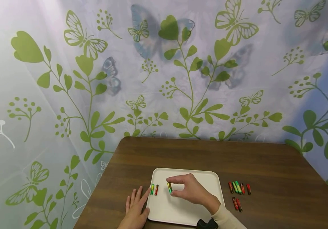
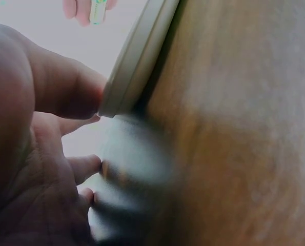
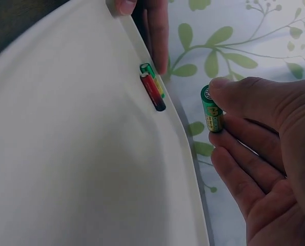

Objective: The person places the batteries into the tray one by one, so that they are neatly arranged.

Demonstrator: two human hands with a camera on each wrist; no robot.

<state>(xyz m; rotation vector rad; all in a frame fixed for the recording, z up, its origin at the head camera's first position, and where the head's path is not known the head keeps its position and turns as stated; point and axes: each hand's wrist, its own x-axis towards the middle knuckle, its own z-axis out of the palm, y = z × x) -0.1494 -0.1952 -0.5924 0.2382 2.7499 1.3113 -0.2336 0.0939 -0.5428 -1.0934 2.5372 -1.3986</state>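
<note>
My right hand (image 1: 191, 190) pinches a green and gold battery (image 1: 169, 188) by its two ends, thumb at one end and fingertips at the other, over the left half of the white tray (image 1: 181, 210). Along the tray's left rim lie a green and yellow battery (image 1: 152, 189) and a red battery with a dark end (image 3: 153, 92), side by side. At the tray's near left edge is my left hand (image 1: 136, 210), fingers extended and spread. Its thumb (image 2: 70, 89) rests against the tray's rim in the left wrist view.
Right of the tray, on the brown wooden table (image 1: 267, 165), lies a row of several red and green batteries (image 1: 234, 187). Nearer to me is a pair of red ones (image 1: 235, 203). A patterned curtain (image 1: 198, 82) hangs behind the table. A black device (image 1: 207, 224) sits at my right wrist.
</note>
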